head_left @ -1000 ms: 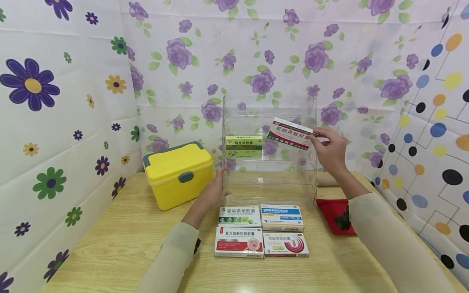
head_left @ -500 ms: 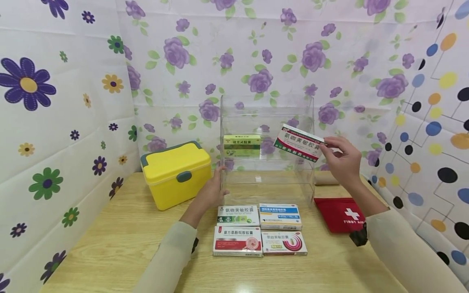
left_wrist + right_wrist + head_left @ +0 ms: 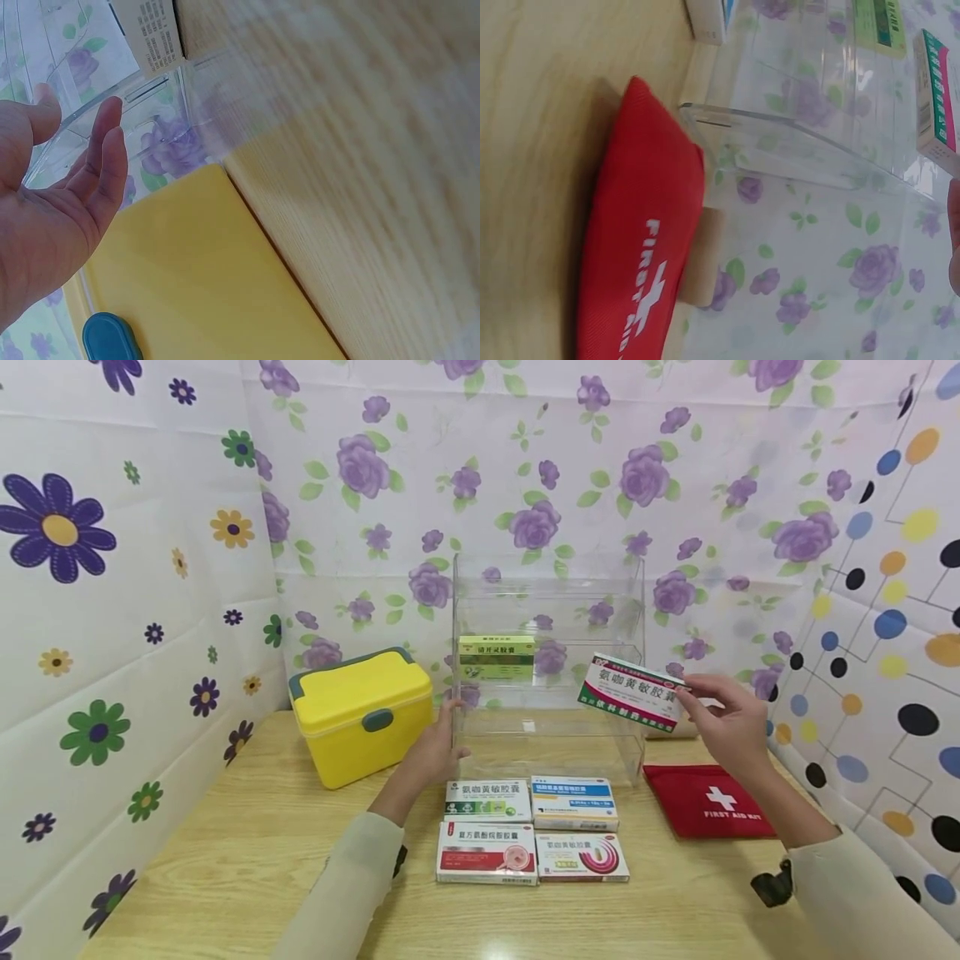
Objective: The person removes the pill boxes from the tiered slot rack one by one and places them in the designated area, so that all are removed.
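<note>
My right hand (image 3: 731, 727) pinches a white medicine box (image 3: 633, 693) with red and green bands by its right end. The box is tilted, lower on the right, and overlaps the right side of a clear tiered display rack (image 3: 549, 724). In the right wrist view, only fingertips (image 3: 955, 247) show beside that box. My left hand (image 3: 429, 756) holds the rack's left side panel, thumb and fingers on either side of its edge in the left wrist view. A green medicine box (image 3: 497, 658) stands on a middle tier at the left.
Several medicine boxes lie in two rows before the rack, among them a blue-and-white box (image 3: 574, 802) and a red-and-white box (image 3: 487, 853). Left stands a yellow case (image 3: 367, 714); right lies a red first aid pouch (image 3: 701, 797), with a beige object (image 3: 703, 259) behind it.
My right hand has moved down and to the right with the medicine box, away from the tier beside the green box. The left hand has stayed at the rack's side.
</note>
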`<action>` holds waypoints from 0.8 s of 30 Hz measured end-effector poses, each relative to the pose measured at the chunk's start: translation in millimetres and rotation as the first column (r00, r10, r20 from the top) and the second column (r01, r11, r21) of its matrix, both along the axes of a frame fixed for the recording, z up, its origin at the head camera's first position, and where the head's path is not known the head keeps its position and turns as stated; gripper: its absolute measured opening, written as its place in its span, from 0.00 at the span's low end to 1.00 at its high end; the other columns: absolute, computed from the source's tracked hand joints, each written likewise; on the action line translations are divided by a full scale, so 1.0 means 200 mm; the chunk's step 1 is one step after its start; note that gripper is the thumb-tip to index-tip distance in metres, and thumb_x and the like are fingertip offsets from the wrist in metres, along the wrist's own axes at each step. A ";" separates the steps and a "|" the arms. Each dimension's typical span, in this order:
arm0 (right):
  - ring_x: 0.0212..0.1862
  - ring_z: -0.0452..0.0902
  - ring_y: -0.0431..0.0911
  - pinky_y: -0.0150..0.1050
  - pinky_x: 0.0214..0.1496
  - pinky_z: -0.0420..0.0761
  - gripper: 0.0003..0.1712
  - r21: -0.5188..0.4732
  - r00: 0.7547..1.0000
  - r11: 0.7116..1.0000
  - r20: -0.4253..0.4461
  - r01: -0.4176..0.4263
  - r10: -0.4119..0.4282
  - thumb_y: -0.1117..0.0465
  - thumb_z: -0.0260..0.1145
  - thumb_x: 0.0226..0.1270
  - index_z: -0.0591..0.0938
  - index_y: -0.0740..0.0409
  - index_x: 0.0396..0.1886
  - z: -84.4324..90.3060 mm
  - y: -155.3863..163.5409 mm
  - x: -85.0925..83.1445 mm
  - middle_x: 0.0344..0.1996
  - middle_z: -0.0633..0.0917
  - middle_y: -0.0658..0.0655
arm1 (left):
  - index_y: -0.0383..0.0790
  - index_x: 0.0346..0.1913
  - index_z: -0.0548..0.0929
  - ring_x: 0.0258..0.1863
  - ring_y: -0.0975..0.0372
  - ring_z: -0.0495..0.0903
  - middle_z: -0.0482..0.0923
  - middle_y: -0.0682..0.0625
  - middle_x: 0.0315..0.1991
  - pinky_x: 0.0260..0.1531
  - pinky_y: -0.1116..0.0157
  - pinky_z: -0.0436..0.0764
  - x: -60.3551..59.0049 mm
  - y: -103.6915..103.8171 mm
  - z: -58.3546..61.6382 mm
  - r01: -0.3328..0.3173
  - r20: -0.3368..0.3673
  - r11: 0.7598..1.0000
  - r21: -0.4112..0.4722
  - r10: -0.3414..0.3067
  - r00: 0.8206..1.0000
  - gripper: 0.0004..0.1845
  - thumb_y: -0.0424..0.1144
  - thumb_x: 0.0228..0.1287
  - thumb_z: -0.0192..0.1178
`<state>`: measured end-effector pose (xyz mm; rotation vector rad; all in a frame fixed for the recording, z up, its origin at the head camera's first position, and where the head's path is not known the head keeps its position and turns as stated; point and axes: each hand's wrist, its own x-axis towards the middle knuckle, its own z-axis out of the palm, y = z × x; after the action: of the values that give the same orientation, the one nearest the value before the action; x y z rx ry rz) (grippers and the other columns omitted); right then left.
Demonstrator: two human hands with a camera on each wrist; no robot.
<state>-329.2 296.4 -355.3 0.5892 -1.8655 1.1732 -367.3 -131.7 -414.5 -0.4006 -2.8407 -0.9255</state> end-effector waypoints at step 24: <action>0.34 0.77 0.23 0.30 0.24 0.79 0.11 0.376 0.912 0.922 0.342 0.088 -0.226 0.58 0.71 0.65 0.87 0.59 0.43 -0.21 0.30 0.18 0.34 0.88 0.59 | 0.60 0.73 0.47 0.29 0.52 0.75 0.74 0.43 0.33 0.24 0.61 0.75 -0.01 0.00 0.01 -0.005 0.019 1.000 0.010 0.005 1.000 0.45 0.37 0.65 0.67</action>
<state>-293.1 356.6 -397.6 0.4061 -2.4409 0.8894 -368.8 -130.9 -413.1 -0.3850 -2.8518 -0.9468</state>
